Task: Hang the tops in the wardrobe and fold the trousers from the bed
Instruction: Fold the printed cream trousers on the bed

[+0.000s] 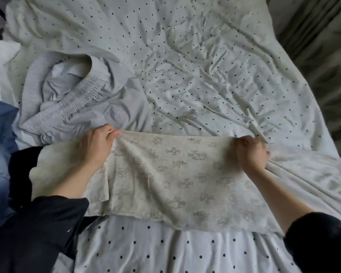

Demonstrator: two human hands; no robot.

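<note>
- Pinching the far edge of a cream printed garment (165, 180), the left hand (96, 148) grips the left corner with thumb and fingers curled; the right hand (251, 154) bunches the right corner in a closed grip
- the garment lies flat between both hands on the bed (205, 66); its near edge runs across the dotted sheet, close to the person; a flap sticks out left under the left forearm
- grey trousers (71, 91) with an elastic waistband lie crumpled at far left, just beyond the left hand; blue denim (0, 134) and a black cloth (22, 170) sit at the left edge
- the bed's far and right parts offer wrinkled open sheet; its right edge drops beside a curtain (323, 56)
</note>
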